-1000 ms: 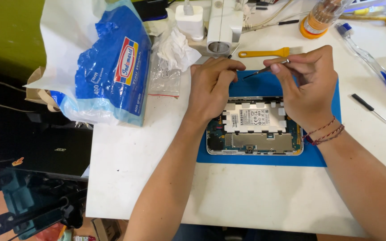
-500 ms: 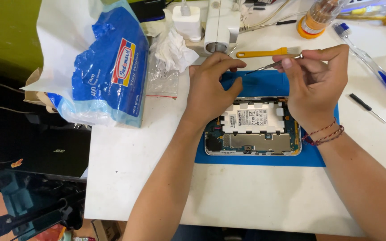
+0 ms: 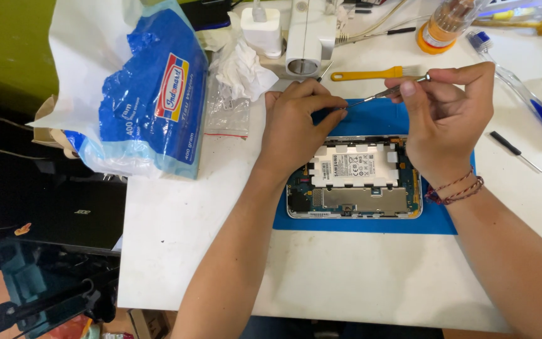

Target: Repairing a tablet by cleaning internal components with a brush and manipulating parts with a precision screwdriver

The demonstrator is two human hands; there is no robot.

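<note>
1. An opened tablet (image 3: 354, 187) lies flat on a blue work mat (image 3: 371, 119) near the middle of the white table (image 3: 183, 238). Its back cover is off, so a white battery pack (image 3: 354, 166) and a grey metal shield over the circuit board show.
2. The right hand (image 3: 446, 122) hovers over the tablet's far right corner. Its thumb and fingers are pinched together on a pair of thin metal tweezers (image 3: 384, 94), which slant down and left across the mat.
3. The left hand (image 3: 296, 129) rests on the tablet's far left corner. Its fingers are curled together, and the fingertips meet the tweezers' tip; whether they grip anything small there I cannot tell.
4. A braided red cord bracelet (image 3: 453, 190) sits on the right wrist.
5. Just beyond the mat lies a small brush with a yellow handle (image 3: 365, 75).
6. To the right of the mat, a small black-handled screwdriver (image 3: 514, 150) lies on the table, and farther right is a blue and clear toothbrush (image 3: 522, 88).
7. At the far edge stand a white charger plug (image 3: 261, 31), a white device with a round opening (image 3: 308, 37) and an orange-based jar of tool bits (image 3: 450, 22).
8. On the left, a blue and white tissue pack (image 3: 152, 107) lies on white paper, with crumpled white tissue (image 3: 243, 72) and a small clear bag (image 3: 227, 110) beside it.
</note>
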